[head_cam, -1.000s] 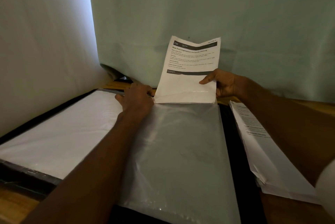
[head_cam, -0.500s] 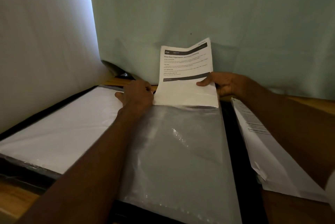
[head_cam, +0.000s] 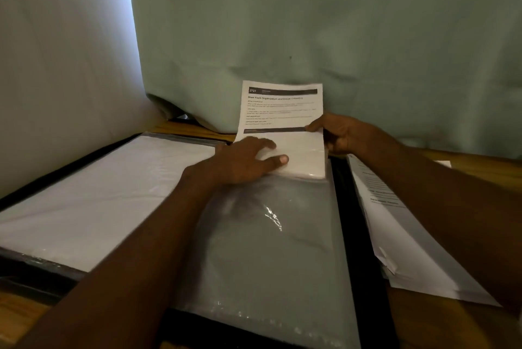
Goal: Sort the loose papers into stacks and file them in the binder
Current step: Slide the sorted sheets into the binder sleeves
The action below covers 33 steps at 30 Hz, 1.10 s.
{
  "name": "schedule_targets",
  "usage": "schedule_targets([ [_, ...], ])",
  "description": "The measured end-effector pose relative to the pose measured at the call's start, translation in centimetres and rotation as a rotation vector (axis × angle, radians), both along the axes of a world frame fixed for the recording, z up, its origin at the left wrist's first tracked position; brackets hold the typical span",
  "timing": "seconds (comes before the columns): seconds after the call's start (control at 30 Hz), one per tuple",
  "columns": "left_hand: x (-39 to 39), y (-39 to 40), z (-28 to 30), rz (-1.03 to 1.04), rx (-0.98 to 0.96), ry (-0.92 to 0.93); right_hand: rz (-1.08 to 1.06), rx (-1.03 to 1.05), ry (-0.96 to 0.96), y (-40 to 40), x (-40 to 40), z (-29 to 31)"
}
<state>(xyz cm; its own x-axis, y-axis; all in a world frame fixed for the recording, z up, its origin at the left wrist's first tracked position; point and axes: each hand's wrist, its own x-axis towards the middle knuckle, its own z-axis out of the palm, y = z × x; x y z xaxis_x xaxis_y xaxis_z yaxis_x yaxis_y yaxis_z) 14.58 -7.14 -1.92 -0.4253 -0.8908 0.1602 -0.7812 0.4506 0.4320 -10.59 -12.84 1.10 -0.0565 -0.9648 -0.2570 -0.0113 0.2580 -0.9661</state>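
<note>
While the left hand (head_cam: 248,161) is pressing flat on the sleeve (head_cam: 271,238) mouth, the right hand (head_cam: 339,134) is pinching the sheet (head_cam: 282,111); best feeding it squarely.

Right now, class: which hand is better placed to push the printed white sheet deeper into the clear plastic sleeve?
Probably the right hand: it pinches the printed white sheet's free edge. The left hand rests at the clear plastic sleeve's mouth.

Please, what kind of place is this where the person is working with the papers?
Probably a makeshift desk in a home or recording setup, not clearly an office. A wooden tabletop carries an open black binder with clear plastic sleeves and a loose stack of printed white papers. Pale green cloth hangs behind as a backdrop.
</note>
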Motion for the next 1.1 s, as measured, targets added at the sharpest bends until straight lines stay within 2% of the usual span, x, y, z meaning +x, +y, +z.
schedule_targets([
  [0.07,-0.6,0.4,-0.5,-0.013,0.041,-0.210,0.039,0.033,0.098,0.4,-0.2,-0.1],
  [0.13,-0.7,0.4,-0.5,-0.009,0.051,-0.253,0.090,0.037,0.183,0.8,-0.7,0.0],
  [0.27,-0.9,0.8,0.0,-0.030,-0.058,-0.091,0.108,0.034,0.179,1.3,-1.2,0.7],
  [0.4,-0.8,0.7,0.1,-0.065,-0.079,-0.036,-0.013,-0.079,0.156,0.7,-0.4,0.7],
  [0.5,0.3,-0.5,-0.4,-0.091,-0.146,0.023,0.114,-0.045,0.165,1.4,-0.6,1.3],
  [0.6,1.1,-1.4,-0.6,-0.071,-0.128,0.026,0.263,-0.028,0.176,2.6,-1.8,2.5],
  [0.8,1.5,-1.0,-0.8,-0.039,-0.201,0.128,0.154,-0.063,0.174,2.2,-2.2,3.9],
  [0.97,1.5,-1.7,-1.1,0.017,-0.271,0.151,0.253,0.045,0.276,2.2,-0.9,3.1],
  [1.1,1.1,-1.8,-1.4,0.052,-0.278,0.206,0.147,0.019,0.067,2.2,-0.6,1.1],
])
